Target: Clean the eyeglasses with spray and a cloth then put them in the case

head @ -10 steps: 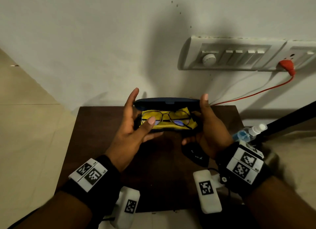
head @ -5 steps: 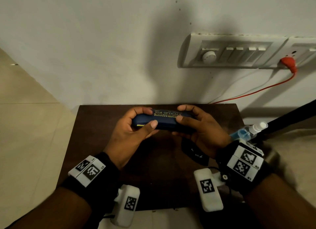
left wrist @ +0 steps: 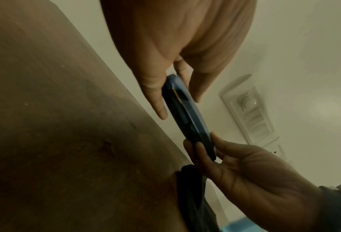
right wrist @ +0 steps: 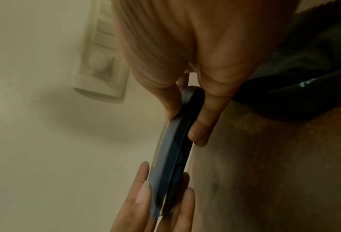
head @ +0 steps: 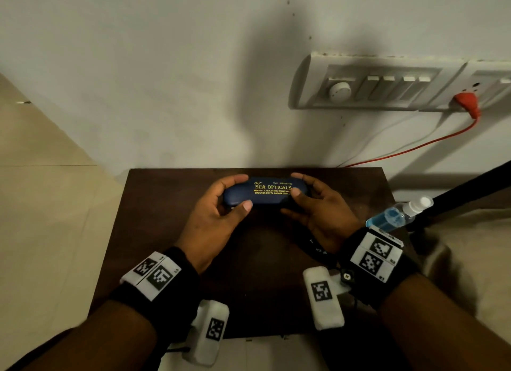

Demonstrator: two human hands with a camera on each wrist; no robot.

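From the head view, you hold one dark blue hard glasses case with gold letters point(head: 266, 193) shut, just above the dark brown wooden table point(head: 154, 232), near its far edge. Your left hand point(head: 213, 218) curls round the left end, thumb in front and fingers on top. Your right hand point(head: 318, 213) curls round the right end the same way. You cannot see what is inside the case. One clear spray bottle with blue liquid and a white top point(head: 398, 214) lies at the right edge of the table, just past your right wrist. One black cloth with small white letters point(head: 318, 249) lies on the table under your right hand, partly hidden by it. On the wall there is one white switch board point(head: 373, 85) and one red plug with a red wire point(head: 467, 102). From the left wrist view, you see the case point(left wrist: 187, 116) edge-on, with a thin seam between its two halves; your left hand point(left wrist: 175, 51) pinches the near end and your right hand point(left wrist: 251, 177) pinches the far end, and the black cloth point(left wrist: 191, 196) lies below. From the right wrist view, the case point(right wrist: 171, 157) is pinched by your right hand point(right wrist: 195, 62) at the top and your left hand point(right wrist: 155, 204) at the bottom, with the table point(right wrist: 275, 172) beside it.
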